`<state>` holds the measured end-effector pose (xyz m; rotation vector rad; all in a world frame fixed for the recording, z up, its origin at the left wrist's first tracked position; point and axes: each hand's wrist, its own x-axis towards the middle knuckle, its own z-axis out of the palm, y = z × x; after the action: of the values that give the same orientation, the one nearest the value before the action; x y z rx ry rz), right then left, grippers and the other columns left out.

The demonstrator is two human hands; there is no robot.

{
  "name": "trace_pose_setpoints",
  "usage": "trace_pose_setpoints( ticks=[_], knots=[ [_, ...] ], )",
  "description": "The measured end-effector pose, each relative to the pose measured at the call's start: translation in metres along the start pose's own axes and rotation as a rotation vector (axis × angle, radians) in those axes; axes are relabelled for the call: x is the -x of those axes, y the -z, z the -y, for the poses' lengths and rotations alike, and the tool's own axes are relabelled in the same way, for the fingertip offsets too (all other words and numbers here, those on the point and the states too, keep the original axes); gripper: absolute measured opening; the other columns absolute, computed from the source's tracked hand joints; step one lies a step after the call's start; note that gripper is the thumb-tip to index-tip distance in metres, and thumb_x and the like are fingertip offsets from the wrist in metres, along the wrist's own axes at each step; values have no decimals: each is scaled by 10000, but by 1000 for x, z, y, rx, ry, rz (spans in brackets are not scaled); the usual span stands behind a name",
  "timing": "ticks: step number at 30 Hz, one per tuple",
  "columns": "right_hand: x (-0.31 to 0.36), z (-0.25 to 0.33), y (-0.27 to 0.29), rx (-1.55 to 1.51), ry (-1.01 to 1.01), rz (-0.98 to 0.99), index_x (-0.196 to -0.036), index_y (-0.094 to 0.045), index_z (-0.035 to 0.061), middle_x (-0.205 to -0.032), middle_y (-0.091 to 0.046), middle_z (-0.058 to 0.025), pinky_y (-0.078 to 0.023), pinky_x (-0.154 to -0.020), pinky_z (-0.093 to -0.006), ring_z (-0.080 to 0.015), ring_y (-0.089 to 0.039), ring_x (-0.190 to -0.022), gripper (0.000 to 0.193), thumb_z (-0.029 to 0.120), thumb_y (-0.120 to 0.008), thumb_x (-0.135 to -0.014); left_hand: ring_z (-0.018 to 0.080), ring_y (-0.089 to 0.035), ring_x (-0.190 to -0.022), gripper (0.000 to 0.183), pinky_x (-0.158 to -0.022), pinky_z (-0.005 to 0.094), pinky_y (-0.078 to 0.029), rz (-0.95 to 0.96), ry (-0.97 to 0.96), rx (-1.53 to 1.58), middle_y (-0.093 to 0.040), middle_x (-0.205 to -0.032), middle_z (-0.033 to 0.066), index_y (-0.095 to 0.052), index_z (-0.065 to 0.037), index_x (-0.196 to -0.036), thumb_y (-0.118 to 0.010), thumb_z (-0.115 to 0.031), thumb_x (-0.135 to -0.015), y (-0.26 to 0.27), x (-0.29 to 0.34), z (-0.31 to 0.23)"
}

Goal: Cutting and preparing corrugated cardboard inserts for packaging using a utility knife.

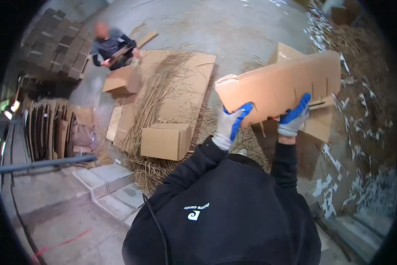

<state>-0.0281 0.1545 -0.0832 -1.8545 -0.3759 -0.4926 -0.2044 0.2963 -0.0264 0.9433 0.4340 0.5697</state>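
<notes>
In front of me I hold up a bundle of flat brown cardboard sheets (278, 86), tilted, with short slots cut along its lower right edge. My left hand (234, 121), in a pale glove with blue fingers, grips the lower left edge. My right hand (295, 117), gloved the same way, is closed on the lower edge further right. The fingers behind the sheets are hidden. Beneath and behind the bundle, an open cardboard box (320, 123) shows in part. A small red spot next to my right hand is too small to make out.
Left of me, a stack of folded cardboard (165, 141) rests on a large cardboard sheet (194, 84) strewn with cardboard strips. Beyond it a person (114, 46) handles cardboard pieces beside another stack (122, 80). Scraps (366, 97) cover the floor at right; a blue-grey pipe (48, 164) runs at left.
</notes>
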Motion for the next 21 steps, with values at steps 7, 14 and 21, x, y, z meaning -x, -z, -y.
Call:
trace_pose_setpoints(
  ticks=[7,14,21],
  knots=[
    [-2,-49,26,71,188,89,-1361,-528,-26,-1301,-600,-239,-466,-973,-425,-340,-599,-1147,594,387,-639,-947,149,-655,-1037,401,-895,294,-540,62,65,89,-670,-1161,62,-584,-15,-1278,-717,-123,-915,23,-10,28],
    [5,68,-38,-858,-781,369,-1399,-516,125,-1185,-642,-98,-575,-625,-337,-174,-635,-874,522,451,-529,-991,220,-612,-1175,624,-875,356,-571,36,74,-30,-596,-1311,125,-492,-39,-1403,-725,-324,-898,83,-53,1],
    [13,54,-153,-735,-699,328,-960,-626,84,-617,-530,-9,-347,-373,-251,-98,-442,-395,205,174,-779,-858,137,-644,-625,412,-523,277,-546,-179,268,79,-696,-888,37,-666,-85,-1139,-681,-427,-911,151,-102,-1]
  ],
)
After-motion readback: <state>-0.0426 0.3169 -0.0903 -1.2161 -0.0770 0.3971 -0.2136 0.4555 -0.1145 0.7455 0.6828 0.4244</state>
